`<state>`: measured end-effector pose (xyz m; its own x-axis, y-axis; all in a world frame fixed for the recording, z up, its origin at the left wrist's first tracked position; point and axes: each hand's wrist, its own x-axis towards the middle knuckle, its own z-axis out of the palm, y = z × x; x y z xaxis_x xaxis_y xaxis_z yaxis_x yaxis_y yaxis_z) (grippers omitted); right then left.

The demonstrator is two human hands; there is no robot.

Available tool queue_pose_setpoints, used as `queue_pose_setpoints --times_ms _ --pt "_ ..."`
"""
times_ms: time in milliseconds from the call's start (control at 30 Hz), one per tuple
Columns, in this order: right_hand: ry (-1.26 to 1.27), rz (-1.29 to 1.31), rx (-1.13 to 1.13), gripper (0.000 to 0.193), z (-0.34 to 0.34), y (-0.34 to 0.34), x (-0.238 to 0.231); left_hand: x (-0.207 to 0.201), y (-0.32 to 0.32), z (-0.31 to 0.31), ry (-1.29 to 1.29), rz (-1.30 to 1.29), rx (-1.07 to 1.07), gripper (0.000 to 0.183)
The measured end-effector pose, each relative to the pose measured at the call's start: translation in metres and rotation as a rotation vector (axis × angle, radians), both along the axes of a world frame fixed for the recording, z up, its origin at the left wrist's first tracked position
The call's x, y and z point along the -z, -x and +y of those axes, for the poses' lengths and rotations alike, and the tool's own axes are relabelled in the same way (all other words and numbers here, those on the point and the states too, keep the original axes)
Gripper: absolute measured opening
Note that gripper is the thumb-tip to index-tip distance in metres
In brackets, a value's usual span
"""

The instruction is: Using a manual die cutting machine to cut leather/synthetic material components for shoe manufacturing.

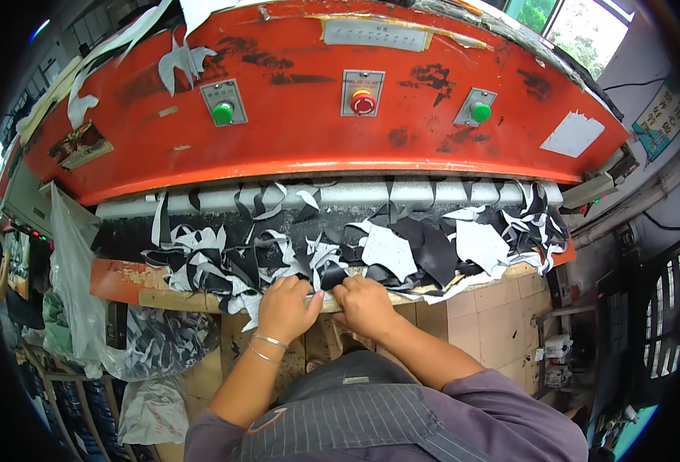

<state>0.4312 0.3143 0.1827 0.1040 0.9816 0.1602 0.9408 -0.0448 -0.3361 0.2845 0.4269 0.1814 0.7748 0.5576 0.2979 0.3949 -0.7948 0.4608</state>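
Observation:
My left hand (286, 308) and my right hand (364, 305) rest side by side at the front edge of a wooden cutting board (502, 296), fingers curled on black and white scrap pieces (324, 273). A heap of black and white offcuts (401, 246) covers the board under the big orange-red press head (317, 146). Two thin bangles circle my left wrist. What lies under my fingertips is hidden.
The press head carries two green buttons (223, 113) (480, 112) and a red stop button (362, 102). A clear plastic bag (93, 308) full of scraps hangs at the left. Windows are at the upper right (579, 27); a barred opening is at the right (667, 308).

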Motion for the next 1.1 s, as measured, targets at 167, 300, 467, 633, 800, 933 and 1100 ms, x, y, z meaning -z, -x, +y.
queue_pose_setpoints --times_ms 167,300,467,633,800,933,1100 --pt "0.044 -0.049 0.011 0.032 0.006 -0.001 0.0 0.001 -0.003 0.009 0.033 -0.052 0.018 0.022" --pt "0.412 0.102 -0.196 0.034 0.031 -0.027 -0.03 -0.019 0.003 0.045 0.231 0.192 0.184 0.024" --pt "0.119 0.285 0.268 0.06 0.15 -0.131 -0.063 -0.052 -0.041 0.127 0.68 0.353 0.556 0.034" --pt "0.224 0.003 0.616 0.066 0.268 -0.199 -0.016 -0.039 -0.145 0.194 0.68 0.095 0.428 0.041" --pt "0.093 0.183 0.633 0.051 0.267 -0.22 0.027 0.021 -0.212 0.228 0.714 -0.028 0.228 0.082" --pt "-0.211 1.112 0.327 0.029 0.189 -0.237 0.01 0.03 -0.24 0.214 0.905 -0.061 0.353 0.112" --pt "-0.42 1.881 0.121 0.041 0.125 -0.191 0.005 0.058 -0.235 0.161 0.457 -0.205 0.551 0.076"
